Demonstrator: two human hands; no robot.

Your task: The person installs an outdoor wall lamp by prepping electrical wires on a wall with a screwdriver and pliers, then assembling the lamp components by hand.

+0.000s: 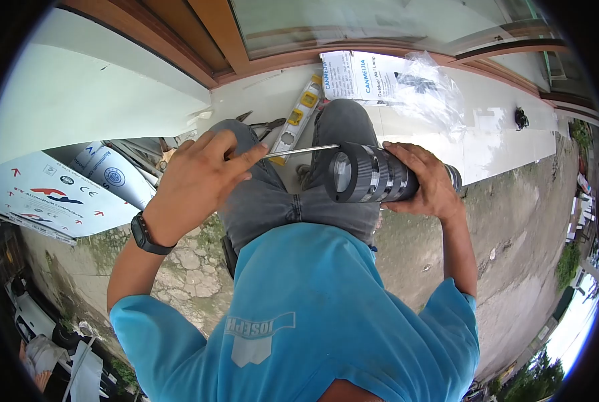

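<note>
My left hand (202, 177), with a dark watch on the wrist, is closed around a screwdriver. Its handle is hidden in my fingers; the thin metal screwdriver shaft (303, 151) points right, and its tip meets the upper rim of a black cylindrical wall lamp (363, 175). From the right, my right hand (423, 177) wraps around the lamp's body and holds it sideways above my thigh. The lamp's round glass end faces left, toward my left hand. Clear bands show between its black rings.
Beyond my knees lie a spirit level (298, 120), pliers (271, 126) and a lamp carton (358, 77) with clear plastic wrap (433, 97). A small black item (521, 119) sits on the tiled ledge (480, 151). Composite panels (51, 194) stand at left, below a wooden-framed window (380, 30).
</note>
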